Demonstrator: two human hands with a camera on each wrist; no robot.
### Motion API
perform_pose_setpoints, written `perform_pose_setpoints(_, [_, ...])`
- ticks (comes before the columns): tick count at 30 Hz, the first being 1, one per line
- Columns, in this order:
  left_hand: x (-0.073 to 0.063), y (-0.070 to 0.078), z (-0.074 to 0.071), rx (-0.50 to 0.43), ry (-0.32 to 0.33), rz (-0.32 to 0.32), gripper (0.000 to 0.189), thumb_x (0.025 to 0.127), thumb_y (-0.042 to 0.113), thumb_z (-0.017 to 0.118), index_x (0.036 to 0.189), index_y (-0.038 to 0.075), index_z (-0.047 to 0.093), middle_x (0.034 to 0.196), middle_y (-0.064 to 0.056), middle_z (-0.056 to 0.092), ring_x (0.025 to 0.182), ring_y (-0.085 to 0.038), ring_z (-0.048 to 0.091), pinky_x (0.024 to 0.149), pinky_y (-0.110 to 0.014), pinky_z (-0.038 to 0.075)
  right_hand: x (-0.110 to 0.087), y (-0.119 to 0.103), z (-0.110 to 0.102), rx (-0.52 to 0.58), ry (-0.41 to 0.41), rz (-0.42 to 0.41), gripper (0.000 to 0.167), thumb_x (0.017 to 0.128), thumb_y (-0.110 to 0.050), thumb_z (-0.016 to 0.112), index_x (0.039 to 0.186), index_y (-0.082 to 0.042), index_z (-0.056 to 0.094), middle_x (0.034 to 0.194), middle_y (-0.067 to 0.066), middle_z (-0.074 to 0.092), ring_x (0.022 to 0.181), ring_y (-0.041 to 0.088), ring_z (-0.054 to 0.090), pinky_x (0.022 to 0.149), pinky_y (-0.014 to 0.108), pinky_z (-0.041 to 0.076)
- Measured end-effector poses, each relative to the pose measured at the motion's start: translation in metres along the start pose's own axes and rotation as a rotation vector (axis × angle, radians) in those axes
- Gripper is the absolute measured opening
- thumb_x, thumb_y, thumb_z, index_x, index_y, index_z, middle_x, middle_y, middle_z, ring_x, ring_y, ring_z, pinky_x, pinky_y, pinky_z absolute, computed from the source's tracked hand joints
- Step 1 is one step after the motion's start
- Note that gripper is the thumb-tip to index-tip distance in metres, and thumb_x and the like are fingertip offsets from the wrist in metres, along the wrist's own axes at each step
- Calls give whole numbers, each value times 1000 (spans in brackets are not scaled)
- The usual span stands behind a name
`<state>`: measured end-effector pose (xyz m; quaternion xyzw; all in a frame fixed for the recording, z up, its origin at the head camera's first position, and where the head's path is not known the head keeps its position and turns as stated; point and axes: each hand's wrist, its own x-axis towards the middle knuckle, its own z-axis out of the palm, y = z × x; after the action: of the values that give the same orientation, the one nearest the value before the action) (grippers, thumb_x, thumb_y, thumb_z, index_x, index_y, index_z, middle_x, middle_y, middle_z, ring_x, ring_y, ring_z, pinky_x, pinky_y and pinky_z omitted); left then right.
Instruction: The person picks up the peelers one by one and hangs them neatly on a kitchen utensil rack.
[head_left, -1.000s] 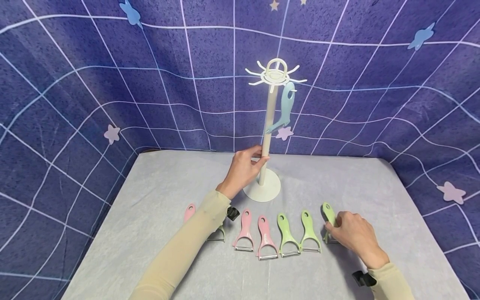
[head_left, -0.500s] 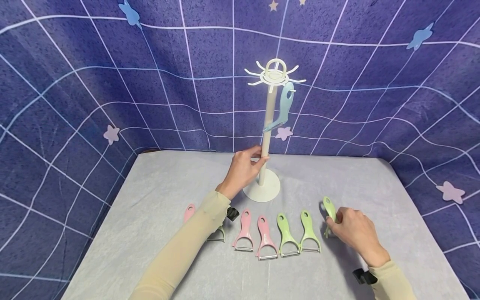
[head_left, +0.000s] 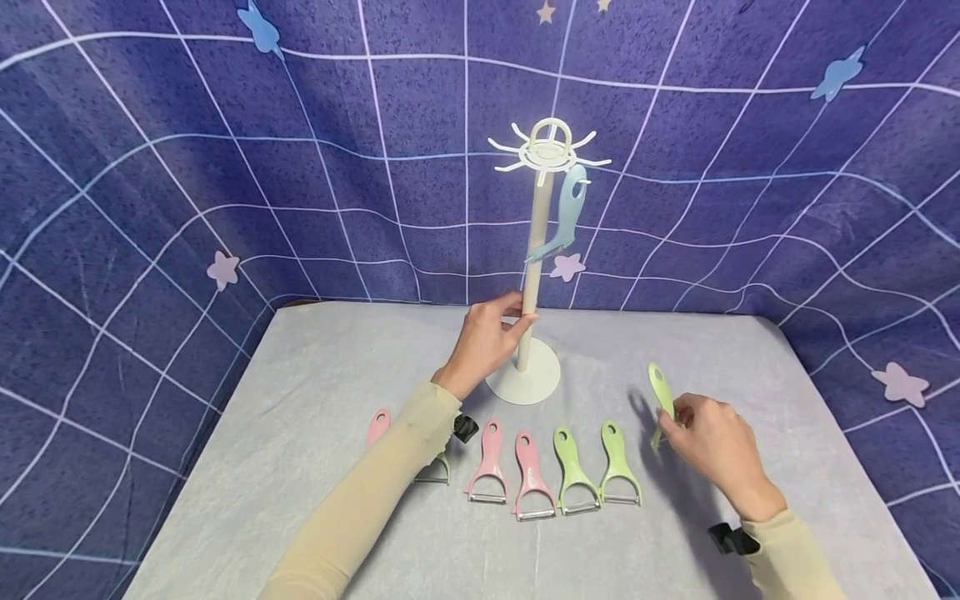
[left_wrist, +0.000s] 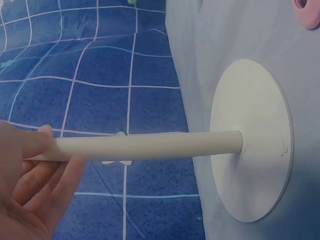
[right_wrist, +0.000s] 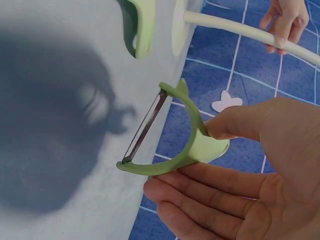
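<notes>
My left hand grips the pole of a white hook stand, thumb on one side and fingers round the other. From one of the stand's upper hooks hangs a light blue peeler. Above the table on the right, my right hand pinches a green peeler by its handle. In the right wrist view that peeler's metal blade and forked head show, with the thumb on top and fingers beneath. The left wrist view has the stand's round base flat on the table.
Two pink peelers and two green peelers lie in a row on the grey tablecloth. Another pink peeler and a further blade end are partly hidden by the left sleeve. A blue patterned curtain encloses the table.
My right hand has lifted the green peeler off the table and raised it. The left hand stays on the pole. The hanging blue peeler has turned slightly.
</notes>
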<state>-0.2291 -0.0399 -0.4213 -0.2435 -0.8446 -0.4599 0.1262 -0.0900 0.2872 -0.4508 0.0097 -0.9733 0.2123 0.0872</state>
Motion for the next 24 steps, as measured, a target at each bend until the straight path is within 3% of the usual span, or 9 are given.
perform_pose_setpoints(12, [-1, -3, 2, -5, 8, -3, 16, 101, 17, 78, 112, 5, 76, 109, -13, 81, 100, -26, 80, 79, -22, 66, 11, -7, -7, 57, 140, -67, 16, 90, -19, 81, 96, -4, 79, 80, 6, 75, 74, 31, 70, 56, 50, 55])
perform_pose_setpoints(24, [0, -3, 3, -10, 13, 4, 15, 100, 15, 78, 111, 5, 76, 108, -13, 81, 99, -26, 79, 80, -22, 66, 28, -15, -20, 118, 204, -135, 18, 94, -19, 79, 102, -3, 80, 84, 7, 79, 82, 39, 75, 71, 60, 60])
